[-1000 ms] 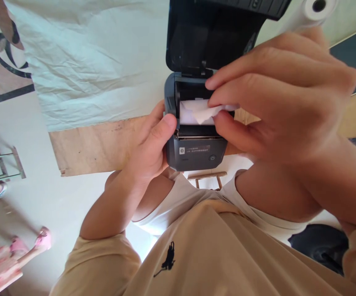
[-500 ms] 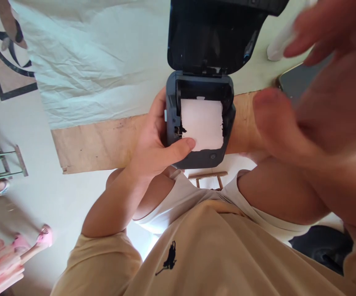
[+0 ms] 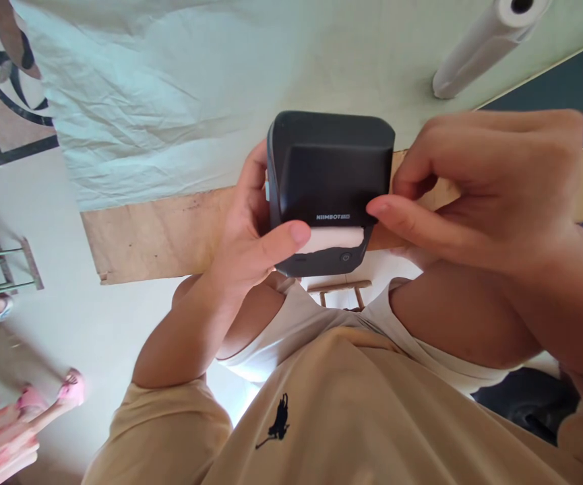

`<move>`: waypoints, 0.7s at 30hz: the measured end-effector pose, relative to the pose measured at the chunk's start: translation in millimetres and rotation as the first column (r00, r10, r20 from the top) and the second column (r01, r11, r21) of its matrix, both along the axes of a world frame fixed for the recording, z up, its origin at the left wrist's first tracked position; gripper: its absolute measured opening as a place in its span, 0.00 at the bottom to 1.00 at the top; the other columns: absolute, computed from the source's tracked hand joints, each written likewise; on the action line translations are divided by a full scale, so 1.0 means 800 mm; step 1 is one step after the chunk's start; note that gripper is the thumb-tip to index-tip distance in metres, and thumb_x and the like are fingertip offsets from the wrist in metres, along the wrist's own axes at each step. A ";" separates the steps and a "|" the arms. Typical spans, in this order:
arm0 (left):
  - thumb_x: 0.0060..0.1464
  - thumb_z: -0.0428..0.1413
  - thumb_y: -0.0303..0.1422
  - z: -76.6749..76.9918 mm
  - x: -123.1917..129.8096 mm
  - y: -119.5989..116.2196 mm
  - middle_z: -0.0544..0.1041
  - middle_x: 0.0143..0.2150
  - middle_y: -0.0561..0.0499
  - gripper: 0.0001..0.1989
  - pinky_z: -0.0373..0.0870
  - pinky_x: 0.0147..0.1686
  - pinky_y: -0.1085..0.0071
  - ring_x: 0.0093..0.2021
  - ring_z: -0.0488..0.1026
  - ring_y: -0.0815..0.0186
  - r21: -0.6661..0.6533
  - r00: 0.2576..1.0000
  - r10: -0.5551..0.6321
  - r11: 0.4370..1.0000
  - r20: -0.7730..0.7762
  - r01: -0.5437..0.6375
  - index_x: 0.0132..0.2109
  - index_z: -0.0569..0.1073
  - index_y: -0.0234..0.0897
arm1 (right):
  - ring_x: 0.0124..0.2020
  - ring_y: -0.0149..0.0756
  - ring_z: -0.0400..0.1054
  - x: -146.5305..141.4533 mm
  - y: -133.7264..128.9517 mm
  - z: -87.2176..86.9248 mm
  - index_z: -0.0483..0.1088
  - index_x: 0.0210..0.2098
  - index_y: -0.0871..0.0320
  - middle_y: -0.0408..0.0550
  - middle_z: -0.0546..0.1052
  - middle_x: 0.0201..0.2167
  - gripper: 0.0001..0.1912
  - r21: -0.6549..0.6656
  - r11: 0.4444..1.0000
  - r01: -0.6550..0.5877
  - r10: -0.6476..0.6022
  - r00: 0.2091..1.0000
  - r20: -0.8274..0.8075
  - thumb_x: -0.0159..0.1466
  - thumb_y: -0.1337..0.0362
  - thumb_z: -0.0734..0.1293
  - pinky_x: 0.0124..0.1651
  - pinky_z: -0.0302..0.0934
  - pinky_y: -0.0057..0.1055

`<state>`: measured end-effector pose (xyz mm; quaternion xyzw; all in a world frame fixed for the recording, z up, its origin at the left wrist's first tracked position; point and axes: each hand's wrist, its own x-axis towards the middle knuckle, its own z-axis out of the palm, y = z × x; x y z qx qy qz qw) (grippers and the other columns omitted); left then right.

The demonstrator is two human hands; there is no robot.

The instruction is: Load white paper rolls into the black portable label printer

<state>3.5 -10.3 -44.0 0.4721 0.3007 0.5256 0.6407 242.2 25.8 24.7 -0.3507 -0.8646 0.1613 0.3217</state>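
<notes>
A dark label printer (image 3: pixel 339 182) with its lid down is held above the table edge in the middle of the view. White paper (image 3: pixel 336 239) sticks out below the lid. My left hand (image 3: pixel 261 229) wraps round the printer's left side, its thumb over the left end of the paper. My right hand (image 3: pixel 483 182) is at the printer's right side; its thumb touches the lid's lower right corner, and its fingers are curled. Whether those fingers also touch the printer is hard to see.
A pale cloth (image 3: pixel 170 101) covers the table, whose wooden edge (image 3: pixel 154 239) shows. A white roll (image 3: pixel 488 47) and a dark flat panel (image 3: pixel 564 87) are at right. A person's pink shoes (image 3: pixel 71 389) and a green-barred stool (image 3: pixel 3 273) are at left.
The printer's lid has swung down from open to closed over the paper. My right hand has come down and left to the lid's corner. My left hand keeps its hold.
</notes>
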 end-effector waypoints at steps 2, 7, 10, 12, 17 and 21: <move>0.64 0.61 0.41 0.016 0.004 -0.006 0.79 0.50 0.47 0.20 0.80 0.42 0.64 0.44 0.81 0.61 -0.095 1.000 0.021 0.995 -0.016 -0.022 0.61 0.75 0.44 | 0.22 0.18 0.49 0.000 0.003 0.000 0.62 0.24 0.62 0.40 0.62 0.18 0.25 -0.048 0.998 -0.028 0.030 0.999 0.032 0.73 0.56 0.70 0.28 0.44 0.27; 0.63 0.63 0.38 0.034 0.009 -0.009 0.77 0.41 0.49 0.17 0.72 0.27 0.69 0.33 0.77 0.65 -0.272 0.997 0.046 0.960 -0.065 -0.062 0.58 0.77 0.42 | 0.21 0.19 0.48 0.004 0.006 -0.002 0.66 0.22 0.62 0.40 0.58 0.15 0.29 -0.239 0.971 0.005 0.019 0.995 0.101 0.75 0.50 0.67 0.29 0.46 0.30; 0.63 0.63 0.38 0.032 0.010 -0.008 0.76 0.40 0.50 0.19 0.68 0.23 0.72 0.29 0.74 0.68 -0.285 0.998 0.048 0.957 -0.039 -0.057 0.59 0.76 0.43 | 0.21 0.20 0.47 0.006 0.007 -0.006 0.66 0.21 0.62 0.41 0.59 0.15 0.31 -0.276 0.961 0.019 0.019 0.990 0.136 0.75 0.48 0.66 0.29 0.46 0.31; 0.64 0.62 0.36 0.030 0.010 -0.007 0.77 0.41 0.49 0.18 0.69 0.24 0.73 0.30 0.75 0.68 -0.302 0.996 0.080 0.949 -0.038 -0.088 0.59 0.76 0.42 | 0.21 0.20 0.46 0.005 0.007 -0.008 0.65 0.20 0.62 0.41 0.59 0.15 0.31 -0.268 0.963 0.009 0.026 0.992 0.124 0.75 0.50 0.65 0.28 0.44 0.30; 0.63 0.62 0.39 0.022 0.010 -0.005 0.79 0.44 0.47 0.17 0.74 0.26 0.71 0.35 0.78 0.65 -0.251 0.999 0.042 0.967 -0.015 -0.045 0.57 0.76 0.42 | 0.21 0.19 0.45 0.001 0.006 -0.010 0.62 0.19 0.63 0.41 0.60 0.15 0.32 -0.301 0.954 -0.005 0.029 0.997 0.074 0.75 0.51 0.65 0.27 0.42 0.29; 0.63 0.61 0.42 0.029 0.014 -0.005 0.77 0.42 0.48 0.19 0.68 0.23 0.74 0.31 0.75 0.68 -0.274 0.992 0.088 0.955 -0.095 -0.111 0.58 0.74 0.42 | 0.21 0.19 0.47 0.004 0.005 -0.010 0.62 0.19 0.63 0.41 0.62 0.16 0.33 -0.400 0.916 0.001 0.030 0.997 0.071 0.75 0.47 0.65 0.28 0.45 0.28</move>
